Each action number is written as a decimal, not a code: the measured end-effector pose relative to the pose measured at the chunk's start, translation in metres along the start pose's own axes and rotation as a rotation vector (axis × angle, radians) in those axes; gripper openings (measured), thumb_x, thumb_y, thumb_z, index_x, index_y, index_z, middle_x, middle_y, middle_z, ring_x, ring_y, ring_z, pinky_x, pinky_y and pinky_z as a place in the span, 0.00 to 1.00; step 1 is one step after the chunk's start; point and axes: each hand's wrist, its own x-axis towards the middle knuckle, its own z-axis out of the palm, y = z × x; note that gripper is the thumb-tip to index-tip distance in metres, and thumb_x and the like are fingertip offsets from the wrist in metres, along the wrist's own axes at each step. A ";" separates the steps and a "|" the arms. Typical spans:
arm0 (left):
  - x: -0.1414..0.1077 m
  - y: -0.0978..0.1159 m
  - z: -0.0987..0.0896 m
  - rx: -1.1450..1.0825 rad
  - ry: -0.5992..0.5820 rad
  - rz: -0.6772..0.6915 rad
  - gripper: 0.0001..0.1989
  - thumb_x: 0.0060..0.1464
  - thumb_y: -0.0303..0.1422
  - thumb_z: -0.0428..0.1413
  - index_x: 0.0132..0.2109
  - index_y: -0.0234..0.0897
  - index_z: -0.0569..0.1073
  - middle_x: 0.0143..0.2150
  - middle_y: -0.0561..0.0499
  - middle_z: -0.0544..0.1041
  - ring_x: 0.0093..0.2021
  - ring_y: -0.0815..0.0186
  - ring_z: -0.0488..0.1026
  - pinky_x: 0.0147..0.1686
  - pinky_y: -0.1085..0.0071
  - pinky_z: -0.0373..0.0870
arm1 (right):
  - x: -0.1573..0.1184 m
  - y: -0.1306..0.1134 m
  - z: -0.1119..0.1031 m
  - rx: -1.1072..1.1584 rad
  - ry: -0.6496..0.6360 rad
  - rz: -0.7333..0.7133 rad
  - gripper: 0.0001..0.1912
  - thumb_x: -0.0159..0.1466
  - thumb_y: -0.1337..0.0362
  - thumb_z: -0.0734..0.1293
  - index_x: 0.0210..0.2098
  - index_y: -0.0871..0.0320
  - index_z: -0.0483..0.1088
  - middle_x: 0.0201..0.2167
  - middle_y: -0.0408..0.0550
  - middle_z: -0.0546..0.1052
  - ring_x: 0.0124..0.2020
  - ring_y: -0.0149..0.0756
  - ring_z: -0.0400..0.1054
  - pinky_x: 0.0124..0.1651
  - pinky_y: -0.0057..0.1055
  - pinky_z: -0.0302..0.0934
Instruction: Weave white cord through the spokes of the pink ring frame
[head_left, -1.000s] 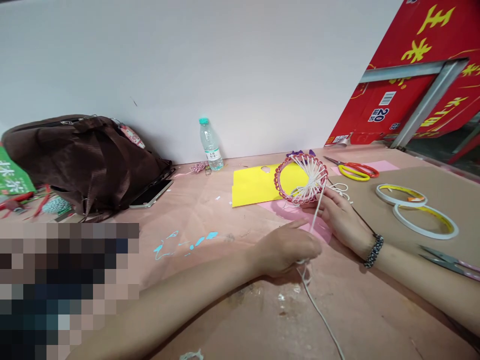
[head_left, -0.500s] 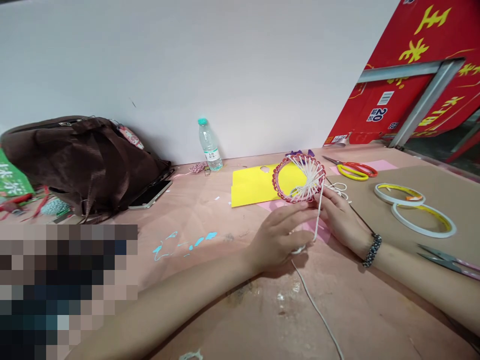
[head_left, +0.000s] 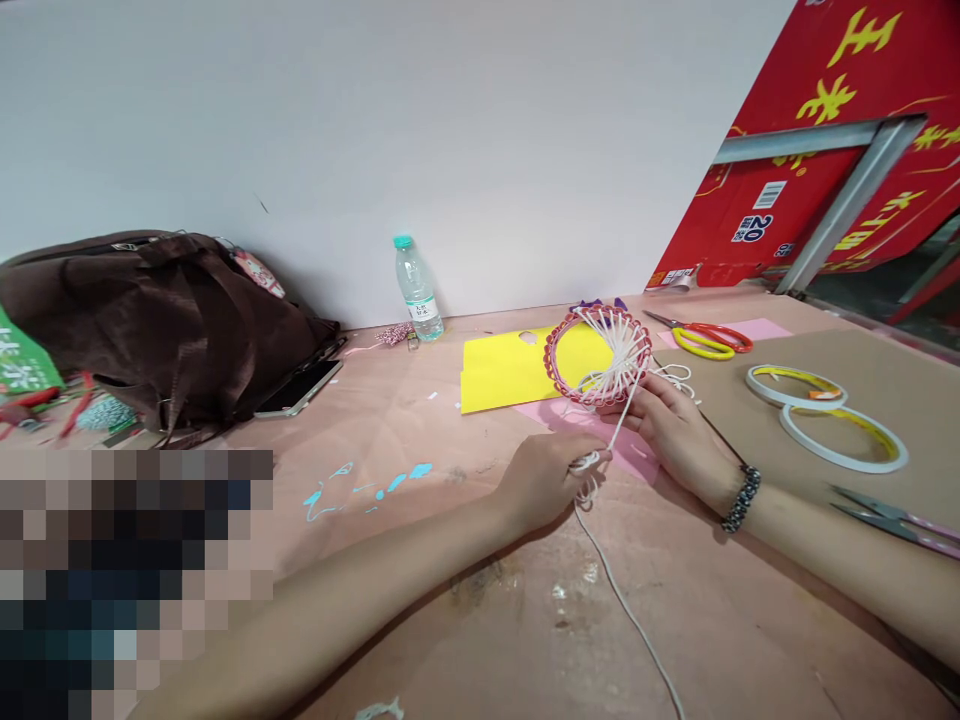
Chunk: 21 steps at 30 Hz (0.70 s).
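A ring with a scalloped red edge (head_left: 551, 365) is raised over the table, white string (head_left: 621, 345) strung across its right part in a fan. My right hand (head_left: 664, 420) grips the ring at its lower right rim. Below and to the left, my left hand (head_left: 551, 480) is closed on a small bundle of the white cord (head_left: 587, 475). One strand runs taut from that bundle up to the ring. A loose tail of cord (head_left: 630, 610) trails down the table toward me.
Yellow paper (head_left: 499, 375) lies behind the ring. To the right are red-and-yellow scissors (head_left: 705, 340), two tape rolls (head_left: 844, 437) and grey scissors (head_left: 885, 515). A water bottle (head_left: 418, 290), a phone (head_left: 300, 388) and a dark bag (head_left: 172, 330) stand or lie left, by the white wall.
My left hand has drawn down and away from the ring, its fingers closing round the cord bundle. The strand now slants tight to the ring. My right hand stays on the rim.
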 end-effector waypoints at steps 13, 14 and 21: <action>-0.002 0.001 0.003 -0.015 0.024 -0.156 0.13 0.57 0.43 0.49 0.41 0.39 0.62 0.24 0.57 0.66 0.23 0.68 0.65 0.25 0.73 0.61 | 0.001 0.002 -0.002 -0.008 -0.001 -0.006 0.09 0.61 0.58 0.67 0.38 0.54 0.70 0.37 0.44 0.74 0.37 0.35 0.71 0.42 0.32 0.67; -0.001 0.000 0.002 -0.051 0.073 -0.237 0.15 0.55 0.43 0.52 0.44 0.39 0.62 0.24 0.58 0.65 0.22 0.68 0.64 0.23 0.74 0.59 | 0.002 0.004 -0.003 -0.002 0.001 -0.012 0.09 0.61 0.58 0.67 0.38 0.54 0.70 0.37 0.44 0.74 0.36 0.34 0.71 0.42 0.32 0.67; 0.001 -0.001 0.000 0.074 0.132 0.092 0.12 0.60 0.37 0.48 0.39 0.37 0.74 0.39 0.47 0.76 0.41 0.64 0.72 0.41 0.69 0.66 | 0.000 -0.001 0.000 -0.004 -0.024 -0.001 0.07 0.61 0.59 0.66 0.38 0.54 0.69 0.38 0.44 0.74 0.37 0.34 0.71 0.41 0.32 0.67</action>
